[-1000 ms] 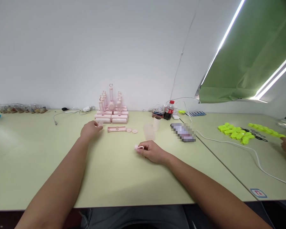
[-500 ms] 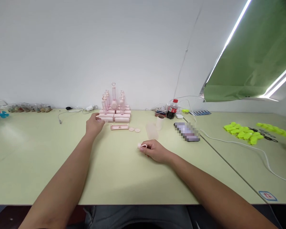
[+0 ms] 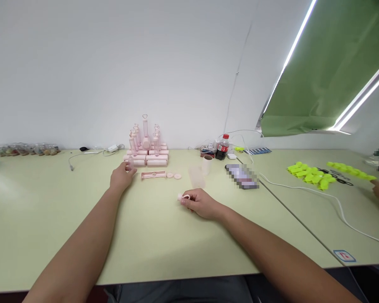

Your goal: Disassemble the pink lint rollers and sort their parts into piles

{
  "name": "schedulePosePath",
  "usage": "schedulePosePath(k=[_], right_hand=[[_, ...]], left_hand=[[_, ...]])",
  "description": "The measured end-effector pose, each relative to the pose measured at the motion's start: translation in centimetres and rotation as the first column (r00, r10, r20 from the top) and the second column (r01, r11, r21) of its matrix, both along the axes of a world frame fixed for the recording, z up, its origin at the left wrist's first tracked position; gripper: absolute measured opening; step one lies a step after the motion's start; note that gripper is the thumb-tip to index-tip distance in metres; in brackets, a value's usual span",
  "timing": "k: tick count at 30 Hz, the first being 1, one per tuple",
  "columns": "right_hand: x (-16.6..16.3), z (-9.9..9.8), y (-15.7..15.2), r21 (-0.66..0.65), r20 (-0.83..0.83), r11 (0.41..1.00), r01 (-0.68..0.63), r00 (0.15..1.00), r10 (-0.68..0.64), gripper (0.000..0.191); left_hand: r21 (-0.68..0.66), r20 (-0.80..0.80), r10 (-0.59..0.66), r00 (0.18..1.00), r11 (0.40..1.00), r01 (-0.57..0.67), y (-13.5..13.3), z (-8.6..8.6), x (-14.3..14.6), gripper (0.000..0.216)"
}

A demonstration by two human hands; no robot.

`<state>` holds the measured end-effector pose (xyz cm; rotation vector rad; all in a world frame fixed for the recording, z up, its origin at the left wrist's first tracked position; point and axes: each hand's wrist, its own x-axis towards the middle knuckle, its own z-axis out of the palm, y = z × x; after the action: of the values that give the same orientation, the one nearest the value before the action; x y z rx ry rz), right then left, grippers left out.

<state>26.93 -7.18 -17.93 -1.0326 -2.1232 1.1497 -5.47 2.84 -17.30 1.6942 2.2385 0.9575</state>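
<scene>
Right grip point(image 3: 201, 204) closes thumb and finger on a small pink cap point(image 3: 180, 197) with a curved strap, near twelve o'clock from the seat, low over the worktop point(image 3: 151, 240). Out at eleven, the left grip point(image 3: 121, 177) pinches a clear tube point(image 3: 130, 161) close to the stack's front left corner. Between eleven and twelve lies an open pink case point(image 3: 148, 176), with two pink discs point(image 3: 177, 176) at its three o'clock end. A frosted sleeve point(image 3: 196, 177) and a pale hollow cylinder point(image 3: 207, 167) sit just past twelve. Farther off, behind the open case, pink cases point(image 3: 157, 163) are stacked, and tubes point(image 3: 145, 128) topped with heart-shaped loops stand among them. Those look finished, I'd judge; this set seems in pieces, tube, cap, discs and case not yet joined. Half a second ago the clear tube pointed toward three o'clock, nearly level; now it is tipped up, while the right grip keeps its cap.
</scene>
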Motion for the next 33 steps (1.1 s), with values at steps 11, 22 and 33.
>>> schedulePosePath(k=[11,22,33], right_hand=[[-0.1,0.2,-0.2,-0.013,0.005,1.000,0.017,1.000,-0.017,0.039],[-0.2,0.2,-0.3,0.018,0.012,0.999,0.029,1.000,-0.029,0.040],[-0.7,0.1,-0.5,0.022,-0.037,0.995,0.097,0.995,-0.096,0.035]], left_hand=[[-0.014,0.067,0.011,0.998,1.000,-0.010,0.0,-0.4,0.0,0.030],[0.133,0.069,0.064,0.996,0.988,-0.073,-3.1,4.3,1.6,0.052],[-0.139,-0.032,-0.845,0.534,0.533,0.835,-10.8,4.2,12.8,0.026]])
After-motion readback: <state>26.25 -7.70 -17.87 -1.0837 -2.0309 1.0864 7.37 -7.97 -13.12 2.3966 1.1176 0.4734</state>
